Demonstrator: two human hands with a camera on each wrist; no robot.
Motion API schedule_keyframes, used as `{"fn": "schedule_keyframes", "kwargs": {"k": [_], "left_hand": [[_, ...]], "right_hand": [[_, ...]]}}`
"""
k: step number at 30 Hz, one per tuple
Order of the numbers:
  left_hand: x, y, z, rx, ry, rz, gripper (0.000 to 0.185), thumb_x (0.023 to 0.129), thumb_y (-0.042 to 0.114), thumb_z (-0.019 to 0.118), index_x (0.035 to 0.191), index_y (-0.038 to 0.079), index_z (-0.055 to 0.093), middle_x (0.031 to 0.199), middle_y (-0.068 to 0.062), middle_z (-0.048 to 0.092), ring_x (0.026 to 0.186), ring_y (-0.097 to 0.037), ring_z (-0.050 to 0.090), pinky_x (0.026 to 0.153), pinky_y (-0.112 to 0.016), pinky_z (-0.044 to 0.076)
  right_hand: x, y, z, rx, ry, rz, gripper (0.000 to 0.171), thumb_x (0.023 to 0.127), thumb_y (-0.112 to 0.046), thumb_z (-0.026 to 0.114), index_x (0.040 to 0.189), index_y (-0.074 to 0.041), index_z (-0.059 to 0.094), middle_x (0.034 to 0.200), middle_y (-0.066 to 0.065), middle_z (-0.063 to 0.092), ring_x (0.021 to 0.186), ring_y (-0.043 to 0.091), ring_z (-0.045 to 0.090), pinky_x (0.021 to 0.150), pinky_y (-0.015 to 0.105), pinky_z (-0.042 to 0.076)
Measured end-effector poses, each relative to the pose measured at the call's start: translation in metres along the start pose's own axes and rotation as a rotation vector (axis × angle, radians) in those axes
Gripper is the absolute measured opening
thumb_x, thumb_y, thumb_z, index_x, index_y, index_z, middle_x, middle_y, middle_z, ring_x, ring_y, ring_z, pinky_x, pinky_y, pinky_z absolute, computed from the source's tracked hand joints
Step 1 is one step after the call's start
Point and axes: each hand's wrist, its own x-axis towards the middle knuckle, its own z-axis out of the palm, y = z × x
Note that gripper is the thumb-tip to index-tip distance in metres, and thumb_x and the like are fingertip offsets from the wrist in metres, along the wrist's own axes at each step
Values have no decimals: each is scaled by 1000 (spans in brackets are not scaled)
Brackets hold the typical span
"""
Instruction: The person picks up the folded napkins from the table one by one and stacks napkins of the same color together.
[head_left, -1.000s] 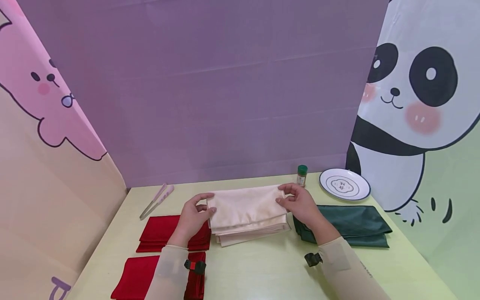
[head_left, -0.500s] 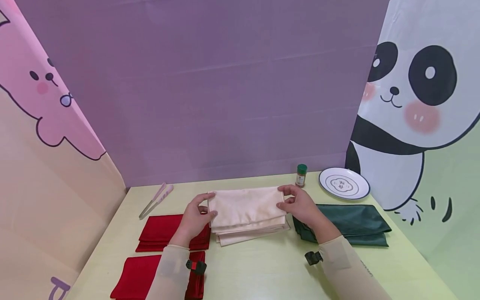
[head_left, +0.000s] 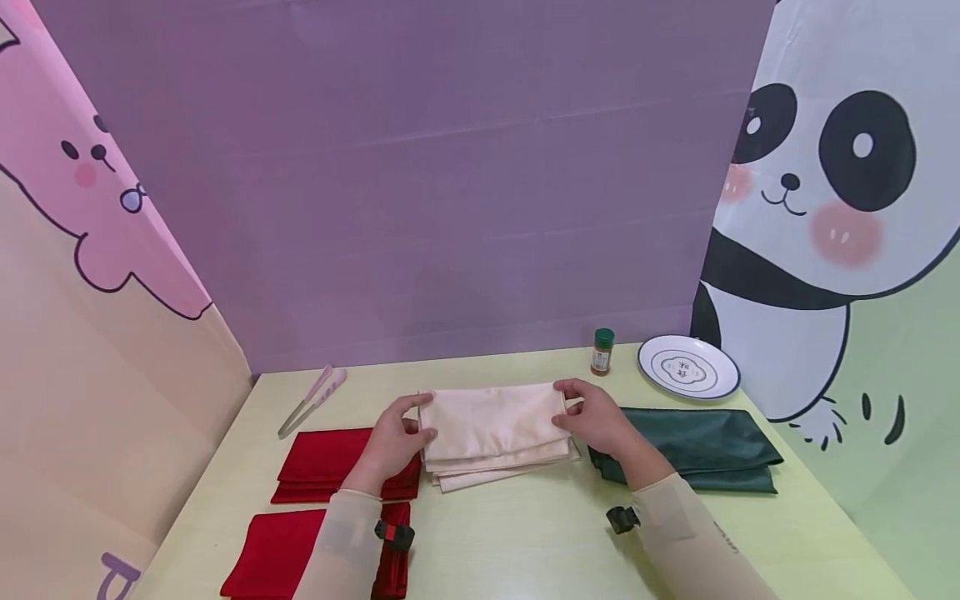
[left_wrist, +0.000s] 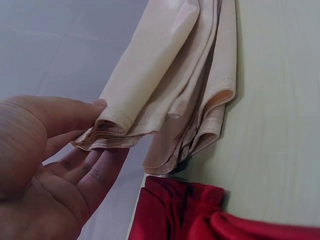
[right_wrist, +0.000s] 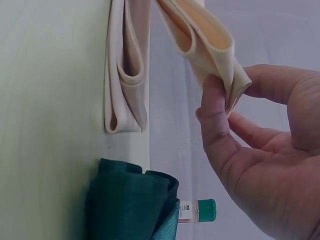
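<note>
A folded cream cloth is stretched between both hands at the middle of the table. My left hand pinches its left end between thumb and fingers, and my right hand pinches the right end. Beneath it lies a second folded cream cloth, mostly covered in the head view. In the right wrist view a gap shows between the held cloth and the lower cloth. Their loose layers hang close together in the left wrist view, where I cannot tell whether they touch.
Two folded red cloths lie at the left, partly behind the left arm. Folded dark green cloth lies at the right. Tongs, a green-capped jar and a white plate stand along the back of the table.
Both hands have come down slightly with the held cream cloth, nearer to the cream cloth beneath. Their pinch on its ends stays the same.
</note>
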Motion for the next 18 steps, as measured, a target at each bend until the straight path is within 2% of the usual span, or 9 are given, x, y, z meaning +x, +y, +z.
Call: {"fn": "schedule_keyframes", "kwargs": {"k": [7, 18], "left_hand": [[3, -7, 6, 49, -10, -7, 58, 98, 1, 72, 151, 14, 55, 150, -13, 50, 103, -24, 65, 77, -34, 61], [4, -10, 10, 109, -22, 20, 59, 96, -1, 73, 151, 9, 54, 154, -15, 47, 114, -33, 66, 81, -36, 63]], "right_hand": [[0, 2, 3, -54, -25, 26, 58, 95, -4, 73, 149, 3, 51, 137, 24, 55, 94, 25, 58, 72, 34, 52], [3, 3, 10, -211, -59, 40, 62, 96, -7, 74, 152, 4, 47, 140, 22, 55, 100, 27, 61, 76, 37, 56]]}}
